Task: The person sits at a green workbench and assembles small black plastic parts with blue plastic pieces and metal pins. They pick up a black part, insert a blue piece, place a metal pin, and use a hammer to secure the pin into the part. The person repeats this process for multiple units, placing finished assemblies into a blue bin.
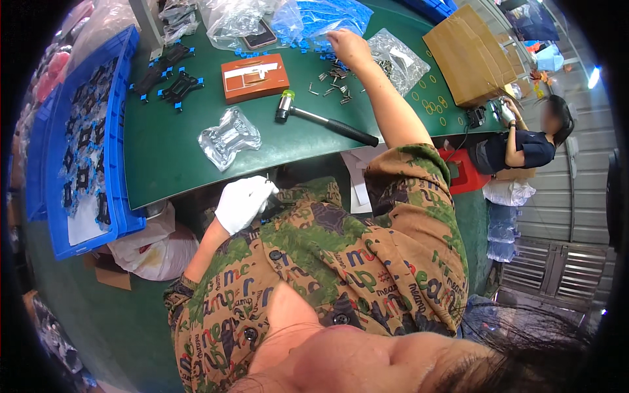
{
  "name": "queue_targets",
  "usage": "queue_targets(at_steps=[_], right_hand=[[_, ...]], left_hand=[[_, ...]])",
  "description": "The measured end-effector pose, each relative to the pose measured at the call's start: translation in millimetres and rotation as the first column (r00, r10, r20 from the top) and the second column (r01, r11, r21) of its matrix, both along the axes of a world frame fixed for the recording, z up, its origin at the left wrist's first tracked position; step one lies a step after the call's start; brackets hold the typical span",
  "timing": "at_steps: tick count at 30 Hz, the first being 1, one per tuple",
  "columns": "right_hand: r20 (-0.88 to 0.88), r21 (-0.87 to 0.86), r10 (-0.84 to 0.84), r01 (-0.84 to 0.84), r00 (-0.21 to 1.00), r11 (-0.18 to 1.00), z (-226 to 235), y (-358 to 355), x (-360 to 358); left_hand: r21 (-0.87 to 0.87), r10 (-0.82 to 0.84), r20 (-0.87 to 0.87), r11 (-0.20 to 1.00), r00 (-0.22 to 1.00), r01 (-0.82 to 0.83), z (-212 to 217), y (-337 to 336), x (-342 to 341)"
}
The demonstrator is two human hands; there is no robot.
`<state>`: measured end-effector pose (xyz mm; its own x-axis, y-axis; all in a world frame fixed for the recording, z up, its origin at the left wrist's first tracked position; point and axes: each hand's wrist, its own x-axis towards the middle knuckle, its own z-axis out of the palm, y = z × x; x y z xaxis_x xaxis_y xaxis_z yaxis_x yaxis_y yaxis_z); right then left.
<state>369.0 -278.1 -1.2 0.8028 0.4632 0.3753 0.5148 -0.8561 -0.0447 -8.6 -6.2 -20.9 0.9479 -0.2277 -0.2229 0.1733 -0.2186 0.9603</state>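
Observation:
My left hand (246, 204), in a white glove, is closed at the table's near edge around a dark part (268, 211) mostly hidden against my shirt. A thin metal pin (267, 177) sticks up by its fingertips, and a bit of blue shows below. My bare right hand (352, 50) reaches across the table with its fingertips pinched, beside small blue plastic pieces (321, 49). Anything in that pinch is too small to make out. Below it lie loose metal pins (337, 86).
A hammer (321, 121), an orange box (255, 78) and a clear plastic tray (229, 139) lie on the green table (170, 154). Black X-shaped brackets (180, 88) with blue tips are left; a blue crate (118, 144) holds more. Right are yellow rings (432, 105), a cardboard box (468, 59), and a seated person (524, 141).

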Motion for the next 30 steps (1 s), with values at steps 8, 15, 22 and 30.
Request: queue_targets(at_steps=[8, 15, 22, 30], right_hand=[[-0.199, -0.207, 0.012, -0.054, 0.98, 0.977, -11, 10, 13], [-0.246, -0.248, -0.001, -0.062, 0.969, 0.967, -6, 12, 16], [-0.481, 0.222, 0.296, -0.212, 0.826, 0.952, 49, 41, -94], [-0.698, 0.387, 0.607, -0.513, 0.38, 0.766, 56, 48, -239]], left_hand=[[0.022, -0.018, 0.012, 1.0, 1.0, 0.017, 0, 0, 1], [0.014, -0.016, 0.016, 1.0, 1.0, 0.016, 0, 1, 2], [0.178, -0.122, 0.226, 0.981, 0.966, 0.082, -6, 3, 4], [0.152, -0.116, 0.15, 0.984, 0.982, 0.093, 0, -5, 5]])
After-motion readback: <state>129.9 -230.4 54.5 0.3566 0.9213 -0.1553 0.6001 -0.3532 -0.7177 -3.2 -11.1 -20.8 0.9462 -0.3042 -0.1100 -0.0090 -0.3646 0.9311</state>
